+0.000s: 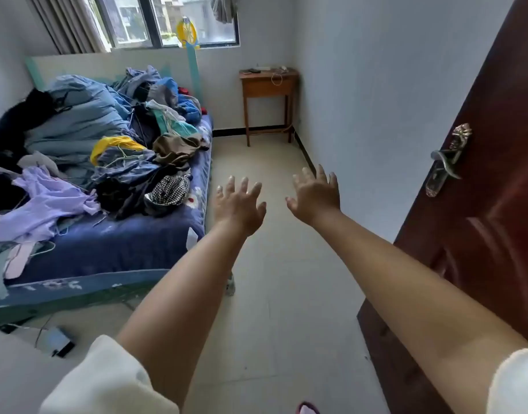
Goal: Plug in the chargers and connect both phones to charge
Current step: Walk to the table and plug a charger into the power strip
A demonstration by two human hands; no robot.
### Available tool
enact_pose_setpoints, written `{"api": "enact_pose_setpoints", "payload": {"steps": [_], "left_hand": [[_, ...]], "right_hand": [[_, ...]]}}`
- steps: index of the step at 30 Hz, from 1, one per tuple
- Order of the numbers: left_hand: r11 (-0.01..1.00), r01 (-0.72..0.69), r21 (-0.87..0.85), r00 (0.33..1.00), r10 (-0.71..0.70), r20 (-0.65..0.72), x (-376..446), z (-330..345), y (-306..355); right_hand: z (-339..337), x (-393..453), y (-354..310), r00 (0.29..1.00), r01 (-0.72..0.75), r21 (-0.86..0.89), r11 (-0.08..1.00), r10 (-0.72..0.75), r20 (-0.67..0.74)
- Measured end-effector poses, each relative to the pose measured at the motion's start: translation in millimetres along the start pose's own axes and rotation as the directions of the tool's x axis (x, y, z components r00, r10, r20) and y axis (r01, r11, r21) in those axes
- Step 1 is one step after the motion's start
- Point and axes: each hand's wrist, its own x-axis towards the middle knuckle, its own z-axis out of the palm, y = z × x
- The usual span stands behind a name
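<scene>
My left hand and my right hand stretch forward over the tiled floor, palms down, fingers spread, holding nothing. Far ahead in the room's corner stands a small wooden side table. On its top lie a dark flat object that looks like a phone, a white strip that may be a power strip and a coiled pale cable hanging over the front edge. These items are too small to tell apart clearly.
A bed piled with clothes fills the left side. An open dark red door with a metal handle stands at the right. A dark device with a cable lies on the floor by the bed's foot. Tiled floor runs between bed and wall.
</scene>
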Motion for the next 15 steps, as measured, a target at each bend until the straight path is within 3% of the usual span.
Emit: {"api": "enact_pose_setpoints", "payload": {"steps": [8, 15], "left_hand": [[0.997, 0.08, -0.014, 0.993, -0.079, 0.086, 159.8, 48.9, -12.1], [0.992, 0.123, 0.032, 0.985, -0.126, 0.118, 304.9, 102.1, -63.1]], "right_hand": [[53.5, 157.2, 46.1, 0.997, 0.0, 0.045, 0.999, -0.003, 0.073], [120.4, 310.7, 50.4, 0.992, 0.043, 0.067, 0.997, -0.05, 0.117]]}}
